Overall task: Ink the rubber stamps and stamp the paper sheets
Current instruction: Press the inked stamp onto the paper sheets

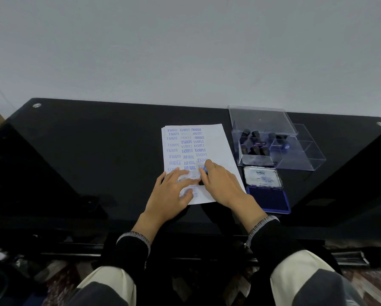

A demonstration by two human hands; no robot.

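Nearest the camera, two dark sleeves with pale stitched cuffs (pixel 260 226) reach forward over a glossy black table (pixel 92 155). The left hand (pixel 174 193) lies flat on the lower part of a white paper sheet (pixel 216 142), its fingers spread and nearly straight, pressing the page down without gripping anything. The right hand (pixel 220 184) sits just beside it on the same sheet, its fingers curled down around a small rubber stamp (pixel 203 171); only a bit of blue and a dark edge of the stamp show between the fingertips, and it appears to be held against the paper. The sheet tops a thin stack and carries columns of blue imprints reading SAMPLE, AIR MAIL, AMENDED and FRAGILE, some of them upside down. To the right of the sheet, close to the right wrist, an ink pad (pixel 268 199) lies open, its dark blue pad facing up and its labelled lid (pixel 262 177) folded back. Behind it stands a clear plastic box (pixel 304 157) with compartments, its lid propped open, holding several dark-handled stamps (pixel 254 138) standing upright.
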